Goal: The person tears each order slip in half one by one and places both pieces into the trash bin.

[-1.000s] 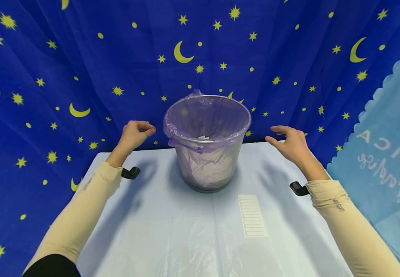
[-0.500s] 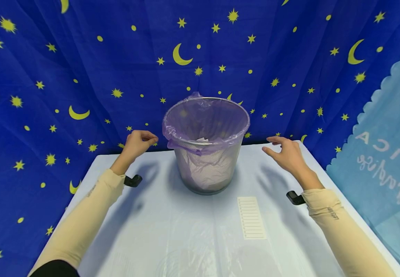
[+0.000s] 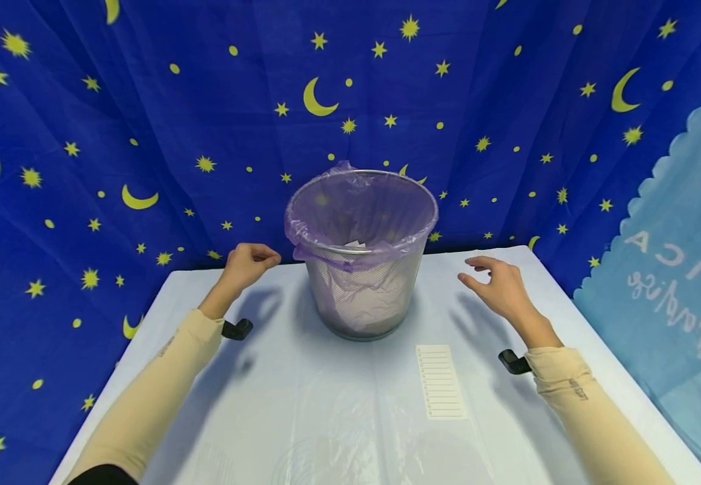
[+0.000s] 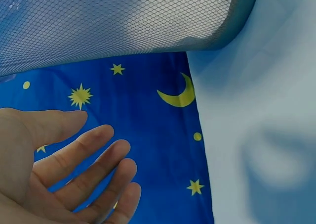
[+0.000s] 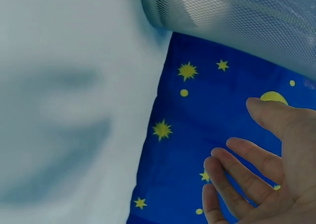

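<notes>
Mesh bin (image 3: 380, 300) upright between the 2 hands, touched by neither. Left hand (image 3: 246, 268): grip narrow, thumb near the forefinger, nothing held. Right hand (image 3: 498, 286): grip wider, thumb apart from lightly bent fingers, also holding nothing. At each wrist is 1 black mount (image 3: 238, 329), next to a beige sleeve (image 3: 144, 397). A purple liner (image 3: 380, 202) lines the bin and folds over its rim; the white piece (image 3: 355, 245) inside looks like paper, though little of it shows. Bin toward the far edge of the white table (image 3: 326, 404); 1 lined strip (image 3: 441, 382) lies in front, to its right. Starry blue curtain (image 3: 205, 101) behind.
</notes>
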Demonstrator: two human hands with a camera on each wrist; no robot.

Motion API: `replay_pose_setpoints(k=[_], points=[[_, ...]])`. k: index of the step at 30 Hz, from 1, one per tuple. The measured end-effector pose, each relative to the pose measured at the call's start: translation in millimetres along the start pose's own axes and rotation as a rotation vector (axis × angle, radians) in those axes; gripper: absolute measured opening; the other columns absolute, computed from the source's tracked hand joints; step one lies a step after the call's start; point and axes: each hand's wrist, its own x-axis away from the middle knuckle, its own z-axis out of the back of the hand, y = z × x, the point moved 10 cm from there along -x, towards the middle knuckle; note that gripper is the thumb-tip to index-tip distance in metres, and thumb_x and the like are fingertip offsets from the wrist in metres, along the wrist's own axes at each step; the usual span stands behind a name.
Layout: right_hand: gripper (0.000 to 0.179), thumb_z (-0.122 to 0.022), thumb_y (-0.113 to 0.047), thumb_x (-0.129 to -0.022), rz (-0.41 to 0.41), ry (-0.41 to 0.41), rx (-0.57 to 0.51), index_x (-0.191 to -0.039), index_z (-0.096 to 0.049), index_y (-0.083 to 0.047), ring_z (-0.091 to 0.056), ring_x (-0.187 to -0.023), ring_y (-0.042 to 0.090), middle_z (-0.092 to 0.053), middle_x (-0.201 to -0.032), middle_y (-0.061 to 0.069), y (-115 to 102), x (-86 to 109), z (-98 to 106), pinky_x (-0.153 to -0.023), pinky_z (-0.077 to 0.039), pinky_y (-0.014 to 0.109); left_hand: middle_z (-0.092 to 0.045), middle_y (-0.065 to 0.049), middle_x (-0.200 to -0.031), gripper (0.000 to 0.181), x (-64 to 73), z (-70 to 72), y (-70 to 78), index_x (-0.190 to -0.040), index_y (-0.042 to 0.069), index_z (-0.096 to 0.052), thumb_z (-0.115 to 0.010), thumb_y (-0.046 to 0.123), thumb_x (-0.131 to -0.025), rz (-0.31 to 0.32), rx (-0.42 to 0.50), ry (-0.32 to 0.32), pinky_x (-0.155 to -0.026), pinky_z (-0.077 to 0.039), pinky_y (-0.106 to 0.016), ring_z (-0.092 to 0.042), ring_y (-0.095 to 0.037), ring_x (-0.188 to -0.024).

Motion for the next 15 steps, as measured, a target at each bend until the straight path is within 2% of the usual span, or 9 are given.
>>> replay_pose_setpoints(k=[10, 15], points=[[0.045, -0.074, -0.030, -0.100, -0.045, -0.020, -0.037, -0.132, -0.070, 0.000, -0.066, -0.117, 0.043, -0.071, -0.127, 0.026, 19, 17.6, -18, -0.097, -0.052, 0.061, -0.074, -0.019, -0.125, 0.025, 5.1, -13.0, -7.0, -0.117, 0.002, -0.079, -0.070, 0.021, -0.103, -0.007, 0.018, 0.003, -0.093, -0.056, -0.050, -0.069, -0.035, -0.114], [0.044, -0.075, -0.029, -0.099, -0.047, -0.021, -0.044, -0.131, -0.070, 0.000, -0.067, -0.117, 0.043, -0.072, -0.127, 0.026, 21, 23.5, -24, -0.096, -0.053, 0.060, -0.077, -0.018, -0.117, 0.025, 7.8, -25.1, -14.2, -0.115, 0.002, -0.079, -0.071, 0.022, -0.103, -0.012, 0.018, -0.010, -0.090, -0.056, -0.046, -0.070, -0.035, -0.111]])
